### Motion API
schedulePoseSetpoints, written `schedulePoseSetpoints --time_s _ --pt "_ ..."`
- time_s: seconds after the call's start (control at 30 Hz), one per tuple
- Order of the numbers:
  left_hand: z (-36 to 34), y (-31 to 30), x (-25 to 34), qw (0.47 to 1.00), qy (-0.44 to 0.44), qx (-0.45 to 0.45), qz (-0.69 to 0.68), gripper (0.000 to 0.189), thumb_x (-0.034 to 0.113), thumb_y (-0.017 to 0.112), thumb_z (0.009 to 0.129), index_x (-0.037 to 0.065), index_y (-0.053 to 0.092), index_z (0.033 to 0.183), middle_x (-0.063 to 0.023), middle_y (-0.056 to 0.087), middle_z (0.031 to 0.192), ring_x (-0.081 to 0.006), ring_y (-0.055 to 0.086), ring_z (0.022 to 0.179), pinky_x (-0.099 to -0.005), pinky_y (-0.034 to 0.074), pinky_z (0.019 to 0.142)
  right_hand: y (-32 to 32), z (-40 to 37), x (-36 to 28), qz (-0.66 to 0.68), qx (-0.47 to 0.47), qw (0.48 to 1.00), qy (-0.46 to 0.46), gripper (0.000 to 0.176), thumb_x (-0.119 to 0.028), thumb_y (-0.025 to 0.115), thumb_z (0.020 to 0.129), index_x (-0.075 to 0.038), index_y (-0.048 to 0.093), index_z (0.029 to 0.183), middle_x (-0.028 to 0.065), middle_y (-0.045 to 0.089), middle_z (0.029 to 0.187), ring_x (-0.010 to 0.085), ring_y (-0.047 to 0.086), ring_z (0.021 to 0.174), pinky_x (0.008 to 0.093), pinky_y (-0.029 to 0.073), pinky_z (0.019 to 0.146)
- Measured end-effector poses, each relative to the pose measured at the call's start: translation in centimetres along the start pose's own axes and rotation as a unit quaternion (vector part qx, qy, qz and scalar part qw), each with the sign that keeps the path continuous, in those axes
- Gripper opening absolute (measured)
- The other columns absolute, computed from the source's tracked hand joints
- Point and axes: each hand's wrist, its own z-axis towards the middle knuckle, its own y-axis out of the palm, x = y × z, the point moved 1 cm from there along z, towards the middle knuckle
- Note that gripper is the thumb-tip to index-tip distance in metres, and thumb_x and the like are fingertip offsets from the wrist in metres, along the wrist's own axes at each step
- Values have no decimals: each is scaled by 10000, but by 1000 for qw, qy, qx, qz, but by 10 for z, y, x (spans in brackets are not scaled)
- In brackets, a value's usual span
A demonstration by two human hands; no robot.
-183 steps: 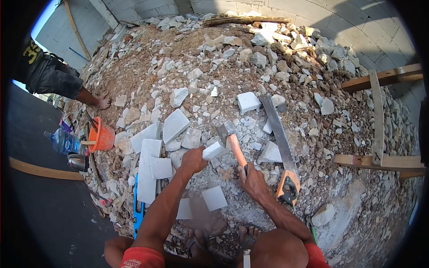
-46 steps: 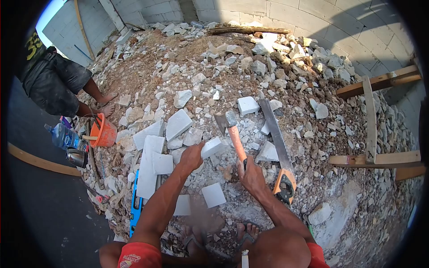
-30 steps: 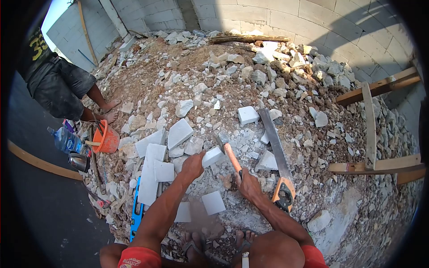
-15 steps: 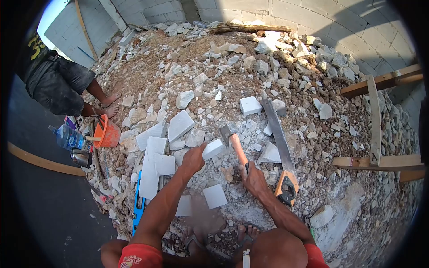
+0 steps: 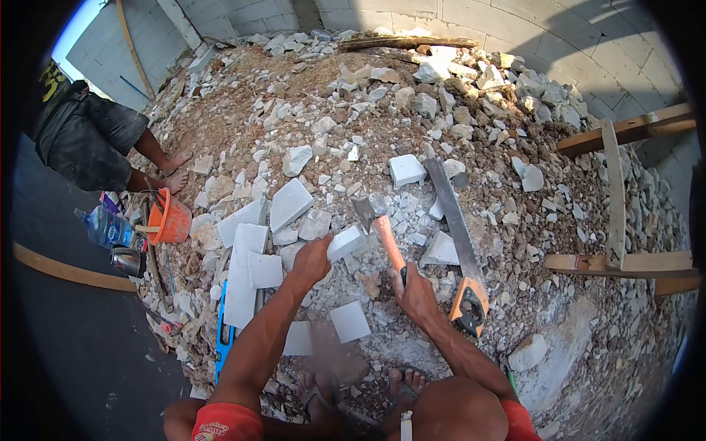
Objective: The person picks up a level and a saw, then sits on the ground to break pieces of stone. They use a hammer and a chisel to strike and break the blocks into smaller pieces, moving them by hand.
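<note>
My left hand (image 5: 311,263) is closed around the near end of a small white block (image 5: 346,243), which lies low over the rubble. My right hand (image 5: 416,292) grips a hatchet (image 5: 387,239) by its orange and black handle; the metal head is just right of the block's far end. A handsaw (image 5: 454,213) with an orange and black handle lies right of my right hand. Left of my left hand are a long white block strip (image 5: 243,290) and a squarish piece (image 5: 265,270) on it. Two flat white pieces, one a square (image 5: 350,322), rest nearer my feet.
A blue spirit level (image 5: 223,338) lies beside my left arm. Further left are an orange bucket (image 5: 176,220), a water bottle (image 5: 110,226) and a barefoot person (image 5: 88,140). Broken stone covers the ground. Wooden boards (image 5: 616,195) stand at the right, before a block wall (image 5: 500,22).
The hatchet head sits slightly further left and nearer the block's end. The whole view has shifted a little; both hands keep their holds.
</note>
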Motion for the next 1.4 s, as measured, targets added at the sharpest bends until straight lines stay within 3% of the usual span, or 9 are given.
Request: schedulePoseSetpoints --time_s 0.23,0.27,0.5,0.7,0.87,1.0,1.1,1.27,1.4 --pt "3 0 -1 1000 -17 -14 8 605 -40 591 769 11 568 1371 -278 697 1014 -463 679 954 -539 538 847 24 18 28 -41 -41 998 -26 341 -282 553 1039 46 463 1071 343 639 736 545 652 711 604 496 625" --pt "5 -1 -1 999 -21 -27 26 701 -17 675 752 49 532 1435 -272 687 1031 -450 667 983 -507 532 884 18 16 26 -22 -39 998 -33 345 -291 552 1039 43 467 1062 341 638 732 543 656 717 601 495 622" --pt "2 8 -11 1000 -3 -1 1 675 -28 653 753 7 534 1417 -285 682 1016 -458 661 972 -521 523 877 3 6 1 74 59 995 2 376 -331 549 1046 38 484 1031 338 633 712 554 645 698 600 480 591" --pt "3 7 -8 999 -23 -23 6 664 -37 649 747 -12 537 1400 -296 675 1010 -467 658 965 -528 521 869 7 13 7 12 -11 1000 -23 376 -338 546 1050 31 475 1034 308 632 686 529 654 658 569 486 555" --pt "1 10 -12 1000 7 14 -5 683 -29 645 747 11 529 1419 -285 673 1031 -464 654 967 -523 525 874 -3 4 -12 26 50 997 -47 341 -292 551 1051 38 466 1046 323 631 696 525 656 662 554 493 539" --pt "5 4 -7 1000 -4 0 -5 689 -26 644 745 14 527 1423 -294 674 1039 -465 656 978 -523 529 871 13 8 5 -1 -17 1000 -13 346 -290 556 1048 44 467 1046 338 629 696 533 657 674 574 492 557" --pt "-6 8 -7 999 -32 -43 8 682 -24 640 744 8 529 1416 -303 674 1045 -465 656 998 -525 529 871 4 5 4 36 0 999 7 346 -293 561 1046 41 471 1034 339 624 690 535 652 666 584 488 562" --pt "1 10 -11 1000 -2 4 0 653 -21 633 751 -4 540 1397 -303 676 1043 -471 664 965 -533 530 870 7 8 -1 19 59 997 -43 338 -290 564 1042 35 476 1015 325 624 682 540 646 661 591 485 556" --pt "4 2 -3 999 -28 -23 18 654 -24 631 752 -2 545 1400 -294 679 1041 -468 662 974 -527 529 874 14 24 16 -16 7 999 -36 313 -263 565 1040 36 471 1023 323 620 676 531 650 653 582 485 542"
